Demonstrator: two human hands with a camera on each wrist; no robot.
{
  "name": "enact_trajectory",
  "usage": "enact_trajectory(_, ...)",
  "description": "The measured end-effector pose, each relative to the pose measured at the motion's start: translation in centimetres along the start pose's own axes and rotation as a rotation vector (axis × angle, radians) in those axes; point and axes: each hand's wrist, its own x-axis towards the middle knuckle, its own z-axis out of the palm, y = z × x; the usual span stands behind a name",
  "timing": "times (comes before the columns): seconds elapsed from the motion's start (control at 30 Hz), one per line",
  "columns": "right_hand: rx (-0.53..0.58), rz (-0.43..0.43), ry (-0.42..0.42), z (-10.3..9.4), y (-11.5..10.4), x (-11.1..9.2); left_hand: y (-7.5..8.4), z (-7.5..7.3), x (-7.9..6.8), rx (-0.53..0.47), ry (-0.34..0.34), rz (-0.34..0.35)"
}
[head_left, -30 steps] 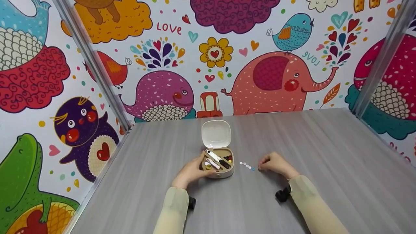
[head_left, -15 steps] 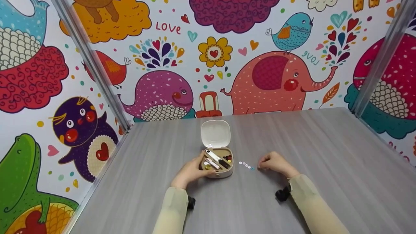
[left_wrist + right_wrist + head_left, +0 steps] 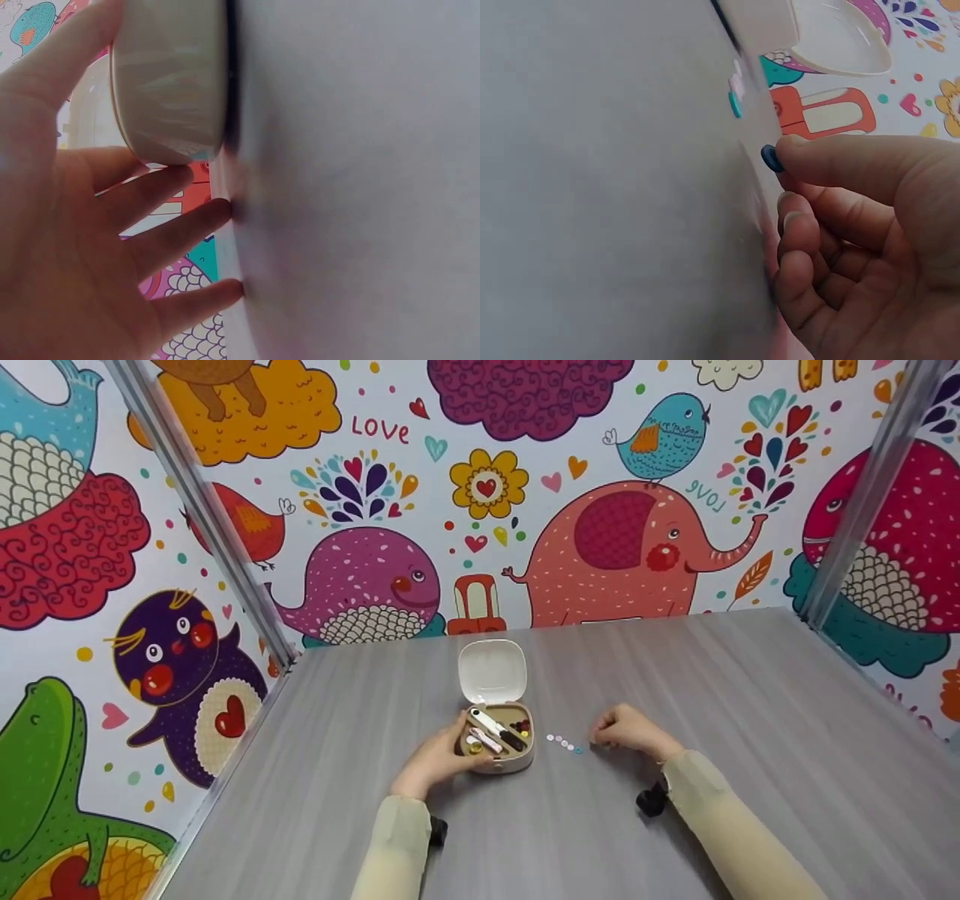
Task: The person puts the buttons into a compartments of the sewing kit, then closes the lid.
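Note:
A small cream box [image 3: 516, 766] stands on the table with its white lid [image 3: 493, 671] raised. My left hand [image 3: 435, 761] grips its left side between thumb and forefinger; the other fingers spread, tips at the table, in the left wrist view. Inside lie a white-and-black tool [image 3: 497, 727] and several dark, red and yellow button-like pieces [image 3: 521, 727]. To the right of the box, several pale round buttons form a slanting row, with a light blue button [image 3: 577, 750] at the near end. Just beyond it, my right hand [image 3: 634, 731] pinches a dark blue button [image 3: 771, 158] at the tabletop.
The grey wood-grain table [image 3: 675, 660] extends around the box and both hands. Behind it stands a wall [image 3: 480, 405] printed with cartoon animals. Metal posts [image 3: 202, 510] rise at the corners. A black wrist camera [image 3: 651, 800] sits under the right sleeve.
The head view has shifted slightly, so the scene sits a little further left. Both hands, the box and the button row keep nearly the same places relative to one another.

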Motion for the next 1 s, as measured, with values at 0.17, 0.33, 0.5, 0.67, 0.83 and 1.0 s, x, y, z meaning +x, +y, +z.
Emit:
enact_trajectory(0.17,0.010,0.027,-0.007,-0.6,-0.6,0.3,0.0,-0.1,0.0,-0.008,0.008,0.015)
enact_trajectory(0.33,-0.001,0.034,-0.004,-1.1,-1.2,0.4,0.0,0.0,0.0,-0.018,0.007,0.011)
enact_trajectory(0.5,-0.045,0.032,0.000,-1.4,-1.7,0.6,-0.2,0.2,0.0,-0.017,0.001,0.001)
enact_trajectory(0.67,-0.075,0.040,0.010,-1.7,-2.3,0.8,-0.1,0.1,0.1,-0.016,0.000,-0.003)
enact_trajectory(0.83,-0.091,0.032,0.017,-1.9,-2.4,1.0,0.0,0.0,0.1,-0.014,0.004,-0.006)
enact_trajectory(1.0,-0.093,0.012,0.030,-1.8,-2.1,1.2,-0.2,0.1,0.1,-0.009,0.005,0.012)
